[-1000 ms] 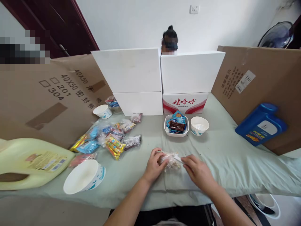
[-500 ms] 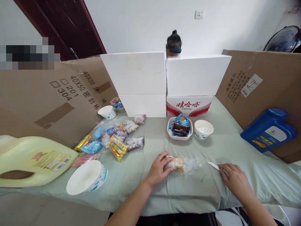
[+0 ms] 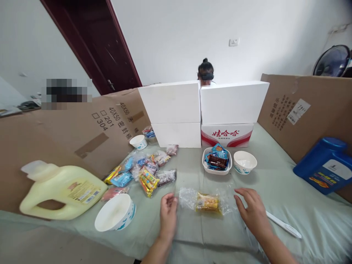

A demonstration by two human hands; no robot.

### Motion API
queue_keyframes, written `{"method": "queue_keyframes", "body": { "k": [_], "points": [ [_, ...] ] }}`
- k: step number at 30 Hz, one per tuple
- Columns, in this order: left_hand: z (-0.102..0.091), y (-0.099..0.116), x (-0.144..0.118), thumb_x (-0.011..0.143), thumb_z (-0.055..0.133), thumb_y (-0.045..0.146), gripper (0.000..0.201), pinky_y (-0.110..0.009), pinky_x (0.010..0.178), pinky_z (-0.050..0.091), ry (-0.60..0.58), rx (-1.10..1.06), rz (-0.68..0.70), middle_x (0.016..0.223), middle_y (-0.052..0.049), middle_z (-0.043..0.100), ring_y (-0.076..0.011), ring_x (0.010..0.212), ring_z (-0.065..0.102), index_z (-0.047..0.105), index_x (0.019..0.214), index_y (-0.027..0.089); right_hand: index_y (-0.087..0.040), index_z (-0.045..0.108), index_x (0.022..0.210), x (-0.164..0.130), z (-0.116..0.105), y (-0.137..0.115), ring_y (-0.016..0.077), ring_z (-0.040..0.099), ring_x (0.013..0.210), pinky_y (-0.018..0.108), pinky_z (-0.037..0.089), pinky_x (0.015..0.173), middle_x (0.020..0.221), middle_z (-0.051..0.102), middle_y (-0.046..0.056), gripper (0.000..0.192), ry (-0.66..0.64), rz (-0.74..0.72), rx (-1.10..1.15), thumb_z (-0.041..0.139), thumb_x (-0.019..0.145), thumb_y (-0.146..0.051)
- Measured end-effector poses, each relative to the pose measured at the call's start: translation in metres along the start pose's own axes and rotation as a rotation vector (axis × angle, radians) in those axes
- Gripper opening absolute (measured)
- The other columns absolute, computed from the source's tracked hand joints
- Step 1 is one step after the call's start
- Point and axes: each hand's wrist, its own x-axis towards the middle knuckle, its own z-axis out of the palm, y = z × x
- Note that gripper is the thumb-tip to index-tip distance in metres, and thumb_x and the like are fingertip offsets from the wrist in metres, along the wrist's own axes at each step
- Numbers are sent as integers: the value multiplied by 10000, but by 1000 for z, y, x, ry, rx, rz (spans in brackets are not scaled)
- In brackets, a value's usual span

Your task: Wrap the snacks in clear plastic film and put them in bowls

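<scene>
The green cloth (image 3: 275,190) covers the whole work surface and serves as the landmark here. At the cloth's left edge lies a yellow jug (image 3: 63,189) on its side; at the right edge a blue jug (image 3: 326,167) leans on cardboard. Along the far edge stand white boxes (image 3: 203,106), with another person partly visible behind them.

Left of the cloth's middle sits a pile of wrapped snacks (image 3: 145,170), unsorted as far as can be seen. Toward the far edge of the cloth, a dish (image 3: 217,169) already holds several packets, and the bowl (image 3: 244,162) beside it looks empty, though its inside is hard to read. A second bowl (image 3: 115,213) rests near the cloth's front left, and a third, the small bowl (image 3: 138,142), sits near the far left.

Near the front middle of the cloth lies the snack packet (image 3: 206,201), flat, its clear wrapper spread wide and seemingly opened. The left hand (image 3: 168,216) hovers just left of it, fingers loosely extended, holding nothing. The right hand (image 3: 253,212) is spread open just right of it, also holding nothing. A white cutter (image 3: 283,224) lies on the cloth right of that hand.

So 1 packet appears opened but not yet placed in a bowl, and the pile remains.
</scene>
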Motion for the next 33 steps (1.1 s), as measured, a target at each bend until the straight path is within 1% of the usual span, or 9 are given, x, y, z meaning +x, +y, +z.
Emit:
{"method": "queue_keyframes", "body": {
  "k": [2,6,8,13,19,23,26,30,33],
  "points": [
    [-14,5,-9,850,596,417,260,-279,684,498,24,56,216,870,-48,614,-174,771,601,564,966,187,-211,599,978,-2,-8,-10,187,610,833,338,488,757,873,657,53,119,-68,-40,111,507,918,-255],
    [-8,32,-31,905,479,248,148,-286,697,496,-738,168,753,793,-46,632,-162,734,592,615,946,206,-222,630,996,6,3,-32,186,604,995,359,467,898,975,680,57,224,-492,-207,226,411,954,-222],
    [9,43,-31,917,449,241,219,-353,841,497,-917,305,832,944,-77,670,-200,902,617,621,1049,211,-198,632,1100,16,19,-29,218,563,1131,410,424,987,1114,670,92,295,-575,-150,152,375,960,-231],
    [39,41,4,924,474,261,386,-543,1067,340,-735,730,688,1333,-131,544,-297,1297,429,490,1301,180,-137,600,1215,37,35,-6,256,610,1084,404,465,923,1235,625,145,404,-727,130,-59,329,958,-293],
    [19,43,13,833,529,102,259,-483,1015,371,-745,796,664,937,-60,655,-229,963,578,645,1042,203,-216,627,1179,19,2,-19,228,636,1044,335,455,884,1155,680,78,360,-873,165,60,385,924,-290],
    [-13,59,-1,788,647,199,69,-315,795,451,-1107,737,584,813,-14,654,-200,843,594,692,827,234,-268,669,1095,5,-24,-30,207,657,928,291,447,812,1006,718,32,318,-1020,123,174,510,824,-225],
    [-19,73,-5,730,744,380,190,-249,684,445,-1411,687,481,794,13,678,-178,767,616,717,876,261,-277,688,1033,12,-30,-35,194,651,772,278,438,714,842,715,10,271,-1051,129,179,593,779,-266],
    [15,92,-4,866,585,248,126,-285,817,451,-1091,709,483,911,-16,677,-190,897,607,689,936,232,-244,674,1035,37,-4,-34,187,642,907,280,444,795,979,704,41,274,-830,124,239,438,899,-266],
    [46,91,-7,806,631,227,318,-390,932,435,-903,784,486,1107,-69,635,-259,1054,553,627,1124,221,-203,641,1118,39,26,-22,192,625,1004,297,446,868,1083,674,78,344,-725,133,201,373,904,-181]
  ]
}}
